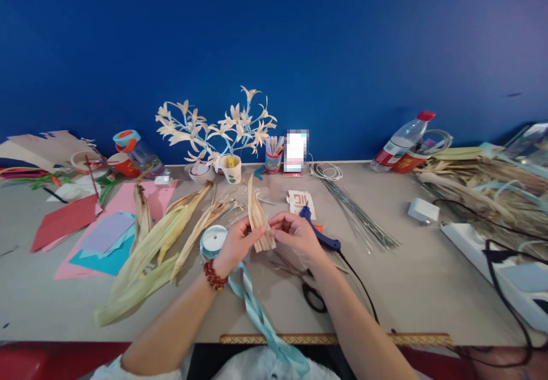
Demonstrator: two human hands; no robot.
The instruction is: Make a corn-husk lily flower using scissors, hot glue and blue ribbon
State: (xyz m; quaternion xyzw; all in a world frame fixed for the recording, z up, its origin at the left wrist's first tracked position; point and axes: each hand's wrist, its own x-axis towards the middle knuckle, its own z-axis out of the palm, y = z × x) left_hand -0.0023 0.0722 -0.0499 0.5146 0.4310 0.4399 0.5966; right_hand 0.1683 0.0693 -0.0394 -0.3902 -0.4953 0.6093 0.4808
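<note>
A pale, dried corn husk piece [257, 215] stands upright between my hands, pointed at the top and cut straight at the bottom. My left hand [238, 244] pinches its left side, a red bead bracelet on the wrist. Thumb and fingers of my right hand [297, 236] close on its right edge. Just left of my left hand lies a roll of light blue ribbon [214, 238], its loose end trailing to my lap. Under my right forearm are black-handled scissors [314, 298], partly hidden. Beyond them rests a blue hot glue gun [321, 234] beside a white card [301, 202].
Corn husks [148, 243] and coloured paper [107, 234] spread on the left. Husk flowers [233, 123] stand in cups at the back. Thin wires [362, 214], a tilted bottle [400, 140], a power strip [492, 271] with cables and a husk heap [492, 180] occupy the right.
</note>
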